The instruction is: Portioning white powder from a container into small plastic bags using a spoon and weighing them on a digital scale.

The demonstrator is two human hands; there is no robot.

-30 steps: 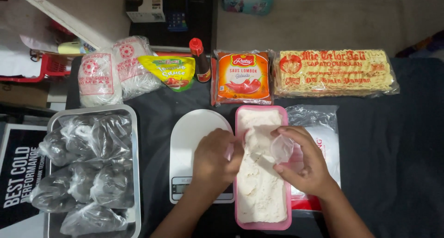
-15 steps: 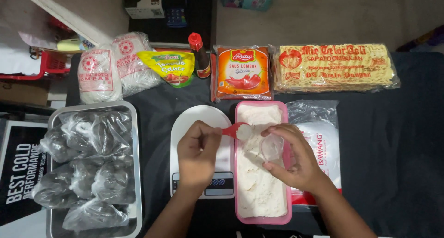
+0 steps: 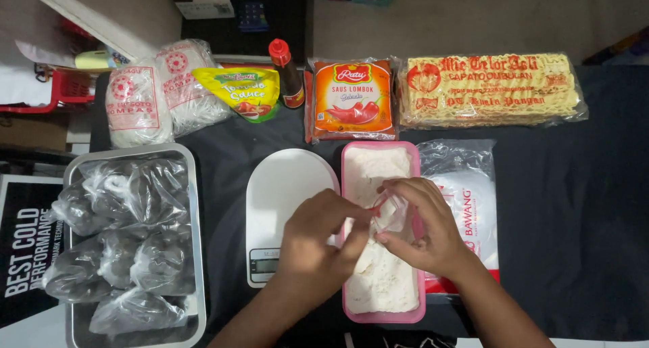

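Head view: both hands work a small clear bag above the pink tray of white powder

The left hand (image 3: 323,232) pinches the small clear bag (image 3: 391,211) at its 9 o'clock edge, fingers narrow; the right hand (image 3: 424,227) holds the mouth wide from 3 o'clock. Better to keep the bag over the pink tray (image 3: 346,186), not the white scale (image 3: 284,186) at 9 o'clock, so spilled powder falls back

Bare black cloth (image 3: 581,226) lies open well right of the fingers (image 3: 399,186); a kitchen scale (image 3: 284,206) sits just left, sauce packets (image 3: 351,98) crowd beyond.
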